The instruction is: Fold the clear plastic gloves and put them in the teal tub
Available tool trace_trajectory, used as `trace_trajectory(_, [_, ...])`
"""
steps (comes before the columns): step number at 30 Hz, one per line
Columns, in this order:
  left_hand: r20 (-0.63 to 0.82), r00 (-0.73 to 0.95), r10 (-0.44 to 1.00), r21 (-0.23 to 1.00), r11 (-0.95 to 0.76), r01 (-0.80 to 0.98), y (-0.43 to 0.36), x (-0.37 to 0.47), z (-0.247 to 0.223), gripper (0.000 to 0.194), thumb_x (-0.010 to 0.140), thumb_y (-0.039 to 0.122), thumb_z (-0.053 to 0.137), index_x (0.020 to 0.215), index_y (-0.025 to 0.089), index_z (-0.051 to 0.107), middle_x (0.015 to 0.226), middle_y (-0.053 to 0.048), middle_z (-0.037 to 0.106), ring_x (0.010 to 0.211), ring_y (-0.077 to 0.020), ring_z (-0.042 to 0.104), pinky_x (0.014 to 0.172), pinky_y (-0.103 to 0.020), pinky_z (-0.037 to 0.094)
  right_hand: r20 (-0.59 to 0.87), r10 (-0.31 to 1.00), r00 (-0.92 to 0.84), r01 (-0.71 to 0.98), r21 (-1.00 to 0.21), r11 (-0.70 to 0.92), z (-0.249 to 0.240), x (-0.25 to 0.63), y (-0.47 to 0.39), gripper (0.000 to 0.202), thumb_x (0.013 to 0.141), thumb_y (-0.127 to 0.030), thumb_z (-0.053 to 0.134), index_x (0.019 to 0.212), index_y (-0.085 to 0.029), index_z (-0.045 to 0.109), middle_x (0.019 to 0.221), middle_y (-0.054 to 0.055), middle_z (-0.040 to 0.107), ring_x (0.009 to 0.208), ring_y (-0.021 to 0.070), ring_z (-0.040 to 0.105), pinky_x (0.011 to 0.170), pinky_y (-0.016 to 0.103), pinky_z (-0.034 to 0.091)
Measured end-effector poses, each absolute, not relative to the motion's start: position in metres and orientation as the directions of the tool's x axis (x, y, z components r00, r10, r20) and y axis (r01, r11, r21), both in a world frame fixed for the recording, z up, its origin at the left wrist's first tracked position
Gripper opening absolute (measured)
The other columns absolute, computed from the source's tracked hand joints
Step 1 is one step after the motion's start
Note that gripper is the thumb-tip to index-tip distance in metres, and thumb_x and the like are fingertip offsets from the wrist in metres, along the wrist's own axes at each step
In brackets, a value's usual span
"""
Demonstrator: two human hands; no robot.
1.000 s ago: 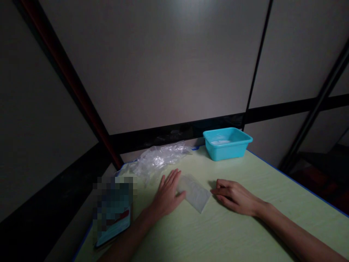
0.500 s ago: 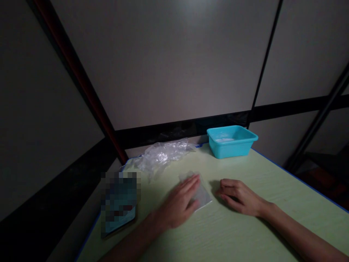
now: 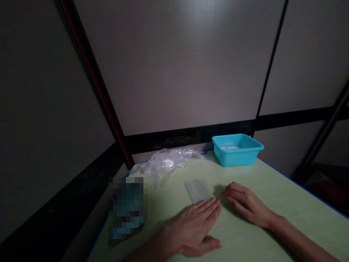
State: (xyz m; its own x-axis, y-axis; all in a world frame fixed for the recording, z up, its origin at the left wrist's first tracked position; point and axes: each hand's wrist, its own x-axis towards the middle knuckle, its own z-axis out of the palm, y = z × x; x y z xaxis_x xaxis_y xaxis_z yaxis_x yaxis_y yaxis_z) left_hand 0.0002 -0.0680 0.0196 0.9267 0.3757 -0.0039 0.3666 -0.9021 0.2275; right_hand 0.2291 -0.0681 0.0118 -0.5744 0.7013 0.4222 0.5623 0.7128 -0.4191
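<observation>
A small translucent plastic packet [image 3: 198, 190] lies flat near the middle of the light green table [image 3: 245, 240]. My left hand [image 3: 197, 227] is palm down with its fingers stretched out, the fingertips over the packet's near edge, which they hide. To the right of the packet, my right hand [image 3: 244, 203] rests on the table with its fingers curled; no object shows in it, though the inside of the curl is hidden.
Crumpled clear plastic [image 3: 170, 160] lies at the table's back left. A turquoise basin [image 3: 237, 156] with something whitish inside stands at the back right. A blurred-out item [image 3: 127, 211] is at the left edge. Wall panels rise behind.
My left hand has slid toward me and to the right over the packet, uncovering its far part. The fingers of my right hand look a little less spread. The whole view has shifted slightly.
</observation>
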Motion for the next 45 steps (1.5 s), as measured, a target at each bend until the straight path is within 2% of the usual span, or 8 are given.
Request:
trace_trajectory(4, [0.042,0.917,0.396,0.203,-0.902,0.38,-0.072,0.002,0.022,0.062,0.083,0.047,0.039,0.129,0.008,0.028,0.133,-0.014,0.034,0.123,-0.0228,0.03,0.102,-0.033,0.023,0.358,0.635,-0.685,0.397,-0.548,0.736,0.032,0.205,-0.074,0.029,0.089,-0.024,0.035,0.111,-0.017,0.052,0.109,0.01,0.055,0.103,0.0185,0.048,0.088,0.033,0.04])
trace_trajectory(9, [-0.025,0.884,0.468,0.173,-0.869,0.464,-0.073,0.004,0.018,0.043,0.078,0.048,0.044,0.1,0.014,0.055,0.103,-0.009,0.06,0.095,-0.0256,0.054,0.082,-0.035,0.042,0.26,0.44,-0.859,0.162,-0.677,0.717,0.046,0.164,-0.065,0.037,0.09,-0.025,0.031,0.123,-0.014,0.045,0.121,0.01,0.051,0.112,0.0175,0.045,0.095,0.033,0.035])
trace_trajectory(16, [-0.021,0.901,0.433,0.157,-0.889,0.431,-0.067,0.003,0.009,0.059,0.079,0.048,0.046,0.123,0.011,0.036,0.124,-0.014,0.045,0.111,-0.0263,0.044,0.09,-0.035,0.035,0.198,0.342,-0.919,0.102,-0.717,0.69,0.032,0.145,-0.025,0.042,0.091,-0.032,0.028,0.122,-0.009,0.046,0.126,0.012,0.045,0.119,0.0159,0.038,0.102,0.032,0.023])
trace_trajectory(21, [0.036,0.912,0.409,0.152,-0.904,0.399,-0.065,0.004,0.002,0.064,0.081,0.044,0.044,0.131,0.011,0.021,0.129,-0.015,0.04,0.116,-0.0253,0.039,0.095,-0.036,0.029,0.153,0.319,-0.935,0.173,-0.589,0.789,0.023,0.141,-0.008,0.042,0.091,-0.031,0.027,0.128,-0.014,0.038,0.134,0.007,0.036,0.126,0.0146,0.023,0.105,0.032,0.016])
trace_trajectory(28, [0.026,0.92,0.392,0.208,-0.902,0.378,-0.063,0.005,-0.002,0.065,0.082,0.045,0.039,0.133,0.011,0.017,0.136,-0.013,0.03,0.12,-0.025,0.033,0.097,-0.036,0.027,0.106,0.384,-0.917,0.303,-0.438,0.846,0.012,0.14,0.006,0.042,0.09,-0.034,0.034,0.131,-0.028,0.029,0.139,-0.002,0.026,0.128,0.0147,0.017,0.105,0.034,0.011])
trace_trajectory(35, [0.024,0.939,0.344,0.25,-0.911,0.327,-0.06,0.003,0.003,0.069,0.082,0.049,0.039,0.133,0.008,0.016,0.14,-0.013,0.017,0.129,-0.0215,0.014,0.104,-0.032,0.016,0.1,0.386,-0.917,0.343,-0.295,0.892,0.008,0.134,0.021,0.051,0.088,-0.04,0.036,0.134,-0.023,0.023,0.141,0.003,0.018,0.13,0.0186,0.007,0.105,0.036,0.009])
trace_trajectory(40, [0.024,0.939,0.343,0.222,-0.918,0.329,-0.062,0.002,0.008,0.072,0.082,0.051,0.038,0.133,0.006,0.016,0.14,-0.014,0.017,0.129,-0.0207,0.01,0.105,-0.032,0.014,0.098,0.491,-0.865,0.446,-0.297,0.844,0.005,0.13,0.036,0.061,0.084,-0.05,0.036,0.135,-0.022,0.018,0.142,0.007,0.012,0.129,0.0218,0.008,0.104,0.04,0.007])
trace_trajectory(45, [0.041,0.936,0.35,0.179,-0.924,0.337,-0.064,0.003,0.009,0.064,0.084,0.046,0.038,0.132,0.007,0.019,0.14,-0.012,0.021,0.129,-0.019,0.012,0.104,-0.03,0.016,0.195,0.587,-0.786,0.51,-0.333,0.793,0.001,0.127,0.056,0.076,0.074,-0.059,0.045,0.134,-0.017,0.025,0.14,0.012,0.019,0.128,0.0245,0.015,0.103,0.04,0.013])
